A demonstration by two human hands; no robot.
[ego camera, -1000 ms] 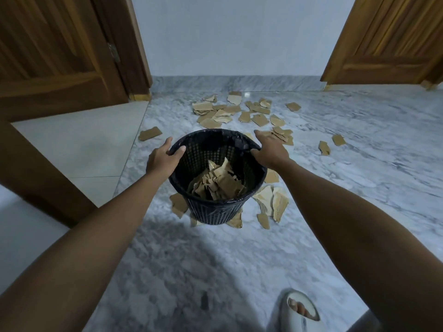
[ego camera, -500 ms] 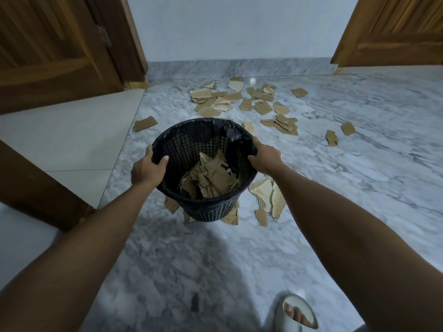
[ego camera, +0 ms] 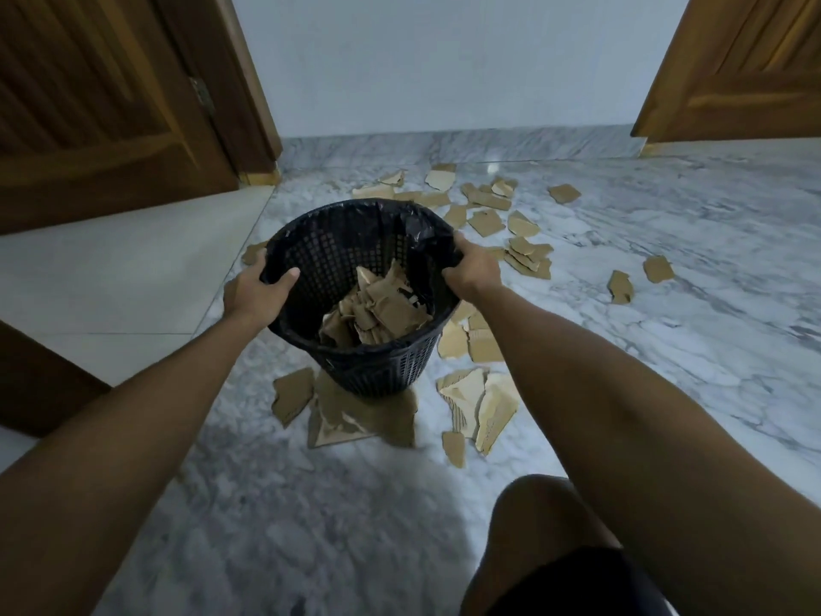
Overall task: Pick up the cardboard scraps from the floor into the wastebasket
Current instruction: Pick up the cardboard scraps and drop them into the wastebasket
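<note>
While the left hand (ego camera: 255, 290) and right hand (ego camera: 472, 268) clamp their fingers on the rim at nine and three o'clock, the black round mesh plastic wastebasket (ego camera: 368, 349), part-filled, stands on the grey marble floor (ego camera: 666, 349) among torn brown cardboard scraps (ego camera: 484, 404).

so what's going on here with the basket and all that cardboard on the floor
A person is clearing torn cardboard off a marble floor. Both hands grip the rim of a black mesh wastebasket: the left hand on its left side, the right hand on its right. The basket is partly filled with scraps. Many pieces remain: a scatter near the far wall, and larger ones around the basket's base.
</note>
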